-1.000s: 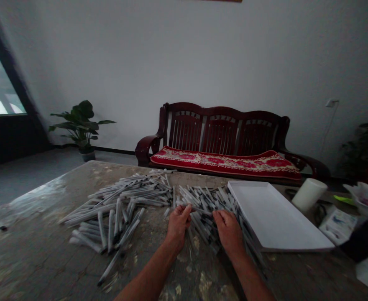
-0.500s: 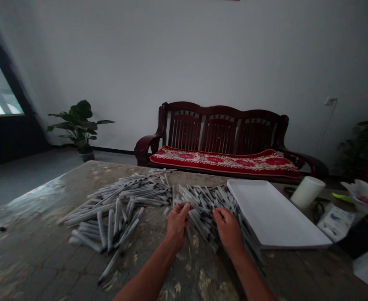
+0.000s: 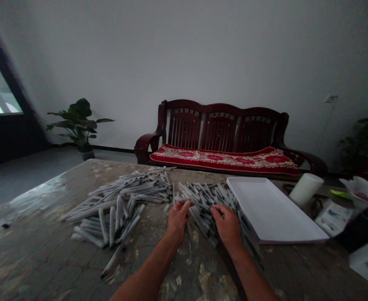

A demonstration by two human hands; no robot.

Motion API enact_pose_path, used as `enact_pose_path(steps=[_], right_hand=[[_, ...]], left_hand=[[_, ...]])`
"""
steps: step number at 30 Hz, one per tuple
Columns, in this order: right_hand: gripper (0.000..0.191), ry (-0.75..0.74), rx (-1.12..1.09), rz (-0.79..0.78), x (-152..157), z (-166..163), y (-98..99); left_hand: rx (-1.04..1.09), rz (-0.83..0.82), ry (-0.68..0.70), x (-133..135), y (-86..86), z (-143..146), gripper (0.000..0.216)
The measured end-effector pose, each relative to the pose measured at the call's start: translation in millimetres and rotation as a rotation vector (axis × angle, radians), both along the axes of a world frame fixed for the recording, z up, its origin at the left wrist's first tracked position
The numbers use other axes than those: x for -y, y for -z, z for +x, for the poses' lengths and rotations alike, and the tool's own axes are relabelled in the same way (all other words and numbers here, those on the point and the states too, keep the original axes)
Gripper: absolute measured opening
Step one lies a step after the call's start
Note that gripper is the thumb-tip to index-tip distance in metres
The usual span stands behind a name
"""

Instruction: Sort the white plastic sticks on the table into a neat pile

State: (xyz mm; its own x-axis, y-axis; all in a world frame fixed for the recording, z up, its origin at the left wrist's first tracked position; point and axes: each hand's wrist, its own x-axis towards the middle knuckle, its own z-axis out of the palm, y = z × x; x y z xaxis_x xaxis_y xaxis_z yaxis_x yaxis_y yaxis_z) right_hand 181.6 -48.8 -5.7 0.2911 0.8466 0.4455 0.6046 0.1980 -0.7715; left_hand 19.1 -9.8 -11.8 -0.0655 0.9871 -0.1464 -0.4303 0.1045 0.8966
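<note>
Many thin grey pens lie in two heaps on a worn table (image 3: pixel 39 234): a loose spread on the left (image 3: pixel 121 200) and a denser pile in the middle (image 3: pixel 205 198). My left hand (image 3: pixel 177 219) and my right hand (image 3: pixel 226 223) rest at the near edge of the middle pile. Between them they pinch one grey pen (image 3: pixel 199 204), the left fingertips on its left end and the right fingers curled on its right end.
A flat white tray (image 3: pixel 272 211) lies right of the pens. Beyond it stand a white roll (image 3: pixel 306 189), small boxes (image 3: pixel 333 215) and a bowl (image 3: pixel 364 192). Behind the table is a dark wooden bench with a red cushion (image 3: pixel 224 156), and a potted plant (image 3: pixel 79 125).
Both hands have stayed at the middle pile, shifting slightly; the fingers have closed onto a single pen held between them. The view has tilted up a little.
</note>
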Motion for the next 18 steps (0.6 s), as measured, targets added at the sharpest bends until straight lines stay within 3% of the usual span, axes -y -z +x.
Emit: enact_pose_path(steps=[6,11,18], right_hand=[[0.033,-0.042,-0.088,-0.081,-3.7,1.0,2.0],[0.022,-0.04,-0.128,0.014,-6.1,-2.0,2.0],[0.034,-0.009,0.008,-0.054,-2.0,-3.0,-1.9]], left_hand=[[0.0,0.018,-0.012,-1.1,0.7,-0.3,0.05],[-0.004,-0.01,-0.014,-0.1,-0.3,-0.1,0.046],[0.032,0.024,-0.01,0.1,-1.0,1.2,0.044]])
